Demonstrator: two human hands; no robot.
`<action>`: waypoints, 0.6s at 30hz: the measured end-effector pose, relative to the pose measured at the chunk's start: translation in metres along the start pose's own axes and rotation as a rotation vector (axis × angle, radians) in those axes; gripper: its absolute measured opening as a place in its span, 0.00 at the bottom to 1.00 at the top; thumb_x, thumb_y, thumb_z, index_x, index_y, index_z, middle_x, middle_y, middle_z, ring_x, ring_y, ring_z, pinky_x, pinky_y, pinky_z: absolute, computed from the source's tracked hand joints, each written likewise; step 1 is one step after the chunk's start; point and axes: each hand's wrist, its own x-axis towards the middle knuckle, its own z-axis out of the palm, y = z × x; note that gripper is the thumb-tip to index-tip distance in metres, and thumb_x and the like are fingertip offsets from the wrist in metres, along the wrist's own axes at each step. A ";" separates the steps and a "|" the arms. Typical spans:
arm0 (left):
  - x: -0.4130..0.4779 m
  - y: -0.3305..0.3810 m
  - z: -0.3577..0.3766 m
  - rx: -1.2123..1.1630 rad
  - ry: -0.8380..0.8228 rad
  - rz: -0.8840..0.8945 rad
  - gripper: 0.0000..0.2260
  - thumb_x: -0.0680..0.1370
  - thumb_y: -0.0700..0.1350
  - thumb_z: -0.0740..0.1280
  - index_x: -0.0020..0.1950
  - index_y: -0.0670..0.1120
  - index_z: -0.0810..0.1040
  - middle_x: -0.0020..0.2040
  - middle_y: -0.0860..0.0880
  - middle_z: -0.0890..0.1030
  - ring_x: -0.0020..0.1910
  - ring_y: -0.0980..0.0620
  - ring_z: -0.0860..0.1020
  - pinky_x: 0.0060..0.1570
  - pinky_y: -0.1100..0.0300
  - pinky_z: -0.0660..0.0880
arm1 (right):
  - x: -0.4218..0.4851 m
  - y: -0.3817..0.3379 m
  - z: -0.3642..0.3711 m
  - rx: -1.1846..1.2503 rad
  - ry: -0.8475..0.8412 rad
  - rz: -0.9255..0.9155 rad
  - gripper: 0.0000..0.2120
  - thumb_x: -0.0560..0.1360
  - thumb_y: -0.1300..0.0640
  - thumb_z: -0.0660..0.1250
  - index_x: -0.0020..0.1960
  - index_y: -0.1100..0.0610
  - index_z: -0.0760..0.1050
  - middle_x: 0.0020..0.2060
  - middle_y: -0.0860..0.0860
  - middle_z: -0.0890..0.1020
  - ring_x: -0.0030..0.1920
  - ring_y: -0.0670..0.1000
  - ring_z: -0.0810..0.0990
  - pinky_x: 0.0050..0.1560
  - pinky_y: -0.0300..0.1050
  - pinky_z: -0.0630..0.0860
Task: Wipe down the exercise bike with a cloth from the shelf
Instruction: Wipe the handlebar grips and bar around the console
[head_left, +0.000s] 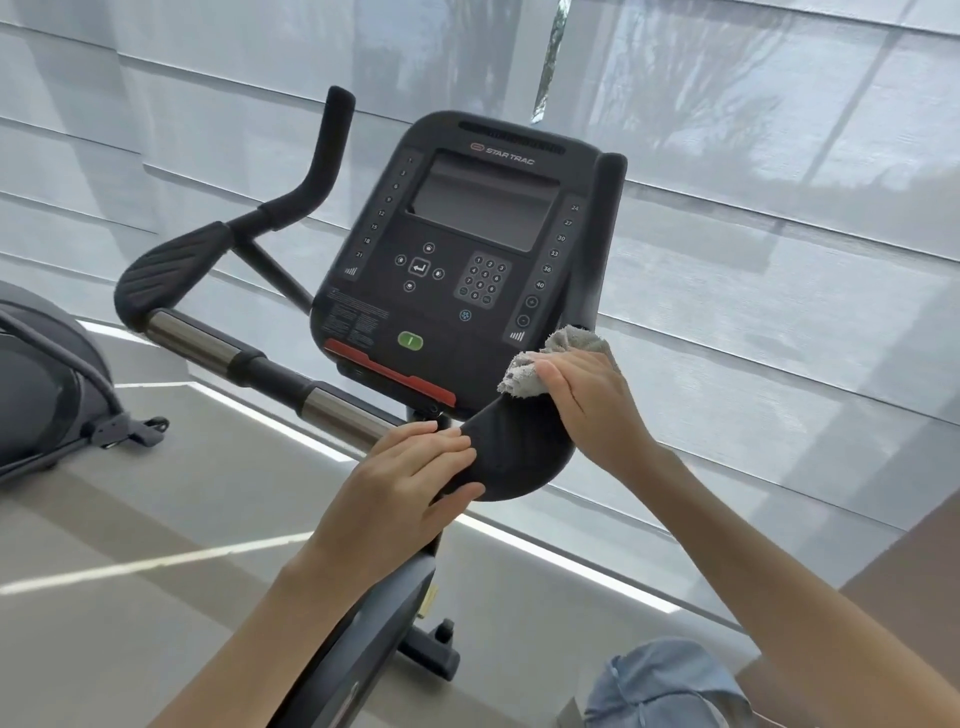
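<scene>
Two bare hands work on the exercise bike (405, 587), which fills the middle of the view, its dark stem rising from 6 o'clock. The right hand (587, 400) lies over a bunched grey cloth (569, 344), fingers pointing toward 9 o'clock and closed over the fabric. It presses the cloth onto the upper end of the curved black pad (519, 462) at the right end of the handlebar (270, 369). Rough terry folds stick out past the fingertips and at 12 o'clock from the knuckles. The left hand (410, 467), at 8 o'clock from the right one, clasps the bar where chrome tube meets that pad, fingers over the top and thumb hooked underneath. Both forearms are bare and reach in from the bottom edge. At 11 o'clock from the cloth sits the console (467, 234), matte black and tilted, with a blank grey screen, a keypad, a green button and a red strip along its lower edge. A matching ribbed pad (171, 265) lies at 9 o'clock from the console. Pale sheer blinds (779, 260) fill the background, another grey machine (41, 374) sits at the 9 o'clock edge, and blue denim (665, 686) shows at 5 o'clock
</scene>
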 end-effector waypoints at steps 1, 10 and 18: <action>0.000 0.000 0.000 0.004 0.006 0.003 0.16 0.75 0.52 0.65 0.51 0.41 0.84 0.50 0.46 0.84 0.51 0.48 0.82 0.55 0.51 0.78 | -0.007 -0.004 0.001 -0.006 0.008 -0.023 0.16 0.80 0.57 0.56 0.50 0.61 0.82 0.51 0.51 0.84 0.55 0.48 0.79 0.63 0.37 0.64; -0.006 -0.002 -0.003 0.052 0.040 0.051 0.16 0.76 0.51 0.65 0.52 0.40 0.83 0.50 0.46 0.84 0.50 0.48 0.82 0.57 0.53 0.76 | -0.052 -0.030 -0.005 0.079 0.012 -0.085 0.21 0.80 0.54 0.53 0.41 0.61 0.81 0.40 0.50 0.84 0.43 0.49 0.80 0.54 0.46 0.72; -0.009 -0.002 -0.008 0.040 0.008 0.025 0.18 0.78 0.52 0.61 0.52 0.41 0.83 0.50 0.46 0.84 0.51 0.47 0.81 0.58 0.55 0.74 | 0.019 -0.015 -0.017 0.205 0.096 0.311 0.22 0.81 0.48 0.55 0.32 0.56 0.69 0.29 0.45 0.73 0.34 0.42 0.71 0.42 0.43 0.67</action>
